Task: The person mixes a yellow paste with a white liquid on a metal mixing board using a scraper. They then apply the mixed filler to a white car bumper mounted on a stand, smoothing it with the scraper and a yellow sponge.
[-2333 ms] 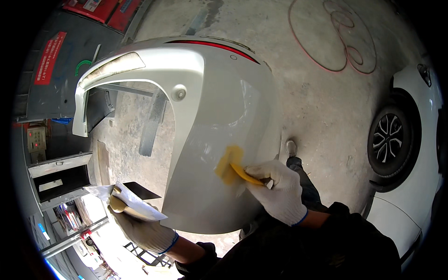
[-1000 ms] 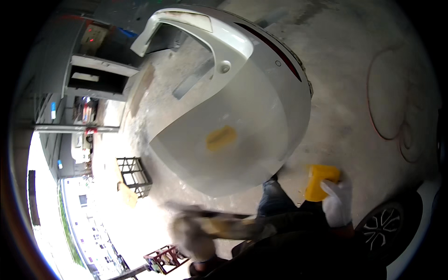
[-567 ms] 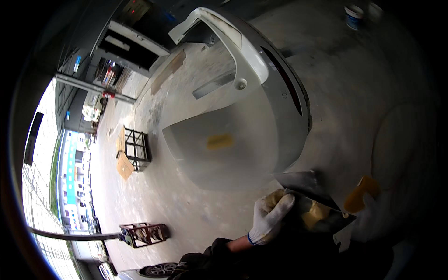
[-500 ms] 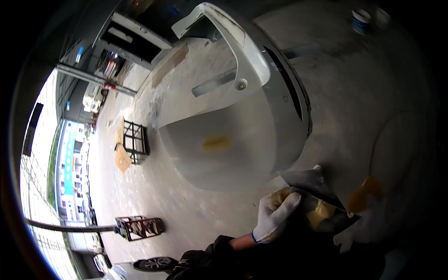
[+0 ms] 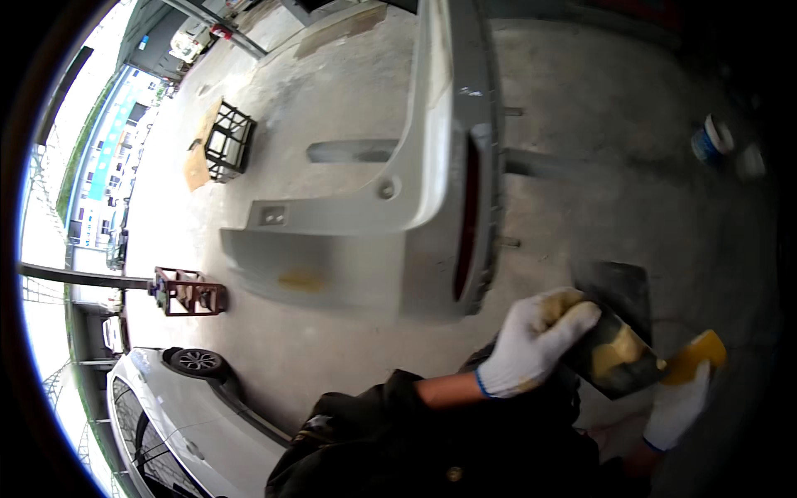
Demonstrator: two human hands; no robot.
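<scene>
My left hand [image 5: 531,344], in a white knit glove, grips a dark, flat mixing board [image 5: 633,286] by its edge, thumb on top. A smear of yellow putty [image 5: 618,350] lies on the board. My right hand [image 5: 682,407], also gloved, is closed around a yellow putty spreader [image 5: 699,355] just right of the board. The spreader's edge is close to the board's corner; whether they touch I cannot tell. Ahead and to the left stands a pale grey car body panel [image 5: 353,266], blurred by motion, with a yellow putty patch [image 5: 300,280] on its lower left part.
A black metal frame with cardboard [image 5: 228,141] and a reddish-brown rack [image 5: 191,292] stand on the floor at left. A silver car [image 5: 195,415] is parked at lower left. At far right is a white and blue bucket [image 5: 711,141]. Stand bars [image 5: 544,162] stick out beside the panel.
The view has swung, so the panel sits farther left. Both hands now appear farther right, with board and spreader still held. My right hand, barely visible before, shows more clearly.
</scene>
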